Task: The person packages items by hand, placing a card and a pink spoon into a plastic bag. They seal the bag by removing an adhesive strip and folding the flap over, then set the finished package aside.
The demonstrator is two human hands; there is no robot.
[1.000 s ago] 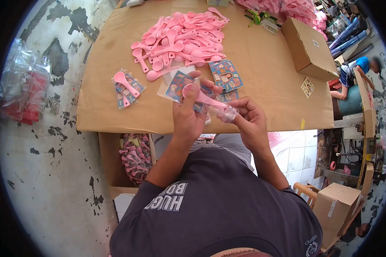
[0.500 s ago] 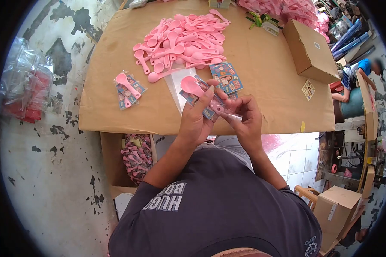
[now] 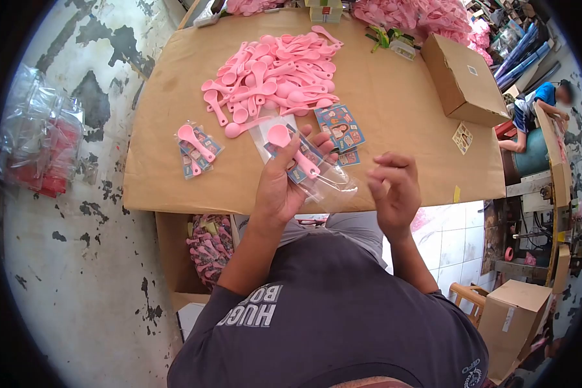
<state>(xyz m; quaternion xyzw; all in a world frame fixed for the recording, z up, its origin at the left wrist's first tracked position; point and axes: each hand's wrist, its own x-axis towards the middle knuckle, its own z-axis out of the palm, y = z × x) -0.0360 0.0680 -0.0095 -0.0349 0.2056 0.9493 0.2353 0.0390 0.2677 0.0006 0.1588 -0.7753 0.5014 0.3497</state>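
My left hand is closed on a clear plastic bag holding a pink spoon and a blue printed card. The bag's open end sticks out to the right, past the fingers. My right hand is raised to the right of the bag and apart from it, with loosely bent fingers and nothing visible between them. Behind the left hand lies a stack of blue picture cards. Some clear bags lie partly under that hand. Filled bags with pink spoons rest at the left.
A heap of pink spoons covers the table's far middle. On the right stand a cardboard box and a small sticker sheet. An open carton of packed spoons sits below the table's left edge. Another person works at far right.
My right hand has let go of the bag and moved right, away from it. My left hand has shifted slightly left and down with the bagged spoon.
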